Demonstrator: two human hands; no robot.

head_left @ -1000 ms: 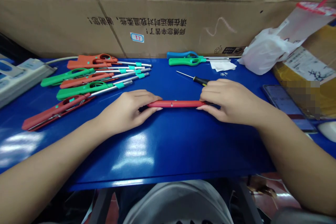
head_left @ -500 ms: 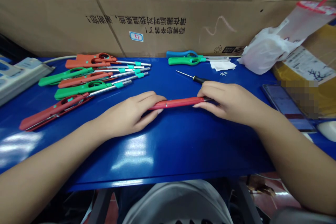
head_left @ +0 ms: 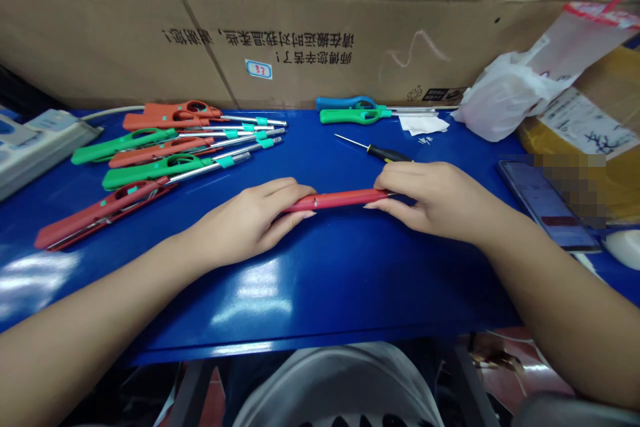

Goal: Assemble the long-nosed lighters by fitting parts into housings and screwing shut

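Between my two hands a red long-nosed lighter point(head_left: 340, 199) lies roughly level, seen edge-on over the blue table point(head_left: 320, 287). My left hand point(head_left: 260, 210) is closed around its left end, thumb below and fingers above. At the other end my right hand point(head_left: 425, 197) pinches it between thumb and fingers, hiding most of that end. Just behind my right hand is a screwdriver point(head_left: 383, 151) with a black and yellow handle. A red lighter point(head_left: 100, 215) with its casing partly apart rests to the left of my left hand.
Several red and green lighters point(head_left: 160, 170) lie at the left. A green lighter point(head_left: 350, 116) and a blue one point(head_left: 345, 103) lie at the back, near white paper point(head_left: 424, 124) and tiny screws point(head_left: 425, 141). Rightward are a phone point(head_left: 547, 203) and bagged cup point(head_left: 510, 93). A cardboard box point(head_left: 125, 40) stands behind.
My right hand has shifted slightly down and left along the lighter's end, and more of the screwdriver handle shows. My left hand keeps its hold.
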